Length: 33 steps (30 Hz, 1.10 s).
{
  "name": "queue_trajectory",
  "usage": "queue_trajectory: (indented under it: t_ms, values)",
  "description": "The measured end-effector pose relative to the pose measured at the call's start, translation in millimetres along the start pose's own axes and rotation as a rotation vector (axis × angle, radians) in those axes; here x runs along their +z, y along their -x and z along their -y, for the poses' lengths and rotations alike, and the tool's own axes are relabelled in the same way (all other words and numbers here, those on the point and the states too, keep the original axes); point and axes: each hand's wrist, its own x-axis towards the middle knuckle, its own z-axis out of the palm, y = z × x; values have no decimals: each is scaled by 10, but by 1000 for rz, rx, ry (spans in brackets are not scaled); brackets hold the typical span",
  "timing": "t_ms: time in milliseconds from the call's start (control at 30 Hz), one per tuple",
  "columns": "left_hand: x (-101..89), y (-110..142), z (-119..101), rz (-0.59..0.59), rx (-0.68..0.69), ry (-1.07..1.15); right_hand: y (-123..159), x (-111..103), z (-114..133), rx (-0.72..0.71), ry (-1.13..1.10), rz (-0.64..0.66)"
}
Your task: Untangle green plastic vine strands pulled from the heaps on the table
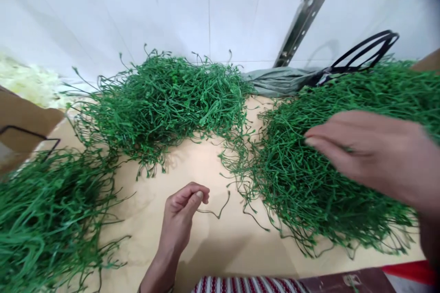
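Near the middle of the table, my left hand (187,206) is closed, thumb pressed against the curled fingers. Anything pinched there is too small to make out. A single thin green stem (219,215) shows just right of that thumb; I cannot tell if it touches the hand. Over the right-hand pile of green stems (292,183) hovers my right hand (367,151), smeared by motion, its thumb and fingertips together. Whatever its fingertips hold is hidden. The stems are thin, curly and look like plastic, with small budded tips.
More green stems form a back pile (172,100) and a left pile (44,224) on the pale tabletop (192,165). Behind stand a metal bracket (299,32), grey cloth (282,81) and black loops (367,50) against a tiled wall. Pale yellowish material (30,82) lies far left.
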Motion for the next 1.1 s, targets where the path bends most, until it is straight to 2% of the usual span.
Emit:
queue_trajectory:
  t_ms: [67,133,267,367,500,600,733,867,1000,1033,1100]
  values:
    - [2,-2,-4,8,0,10,-201,190,363,-159,40,117]
    - [5,-3,-7,9,1,14,-378,438,616,-208,57,317]
    - [6,6,2,29,10,18,-574,966,869,-147,55,539]
    - [11,21,16,47,5,14,-614,1169,981,-147,43,594]
    - [54,13,36,78,-50,-59,-662,1046,1199,-161,-25,520]
    - [103,-10,68,63,-61,-37,-698,904,1427,-188,-214,424]
    - [126,5,128,-117,-25,160,-676,902,1708,-254,-432,391]
    - [97,78,131,-258,-138,413,-582,911,1883,-233,-610,358]
    - [40,114,92,-267,-202,574,-423,868,1818,-268,-740,299]
    - [26,110,85,-252,-215,603,-376,874,1744,-266,-724,270]
    - [7,93,77,-207,-239,616,-289,918,1533,-161,-606,197]
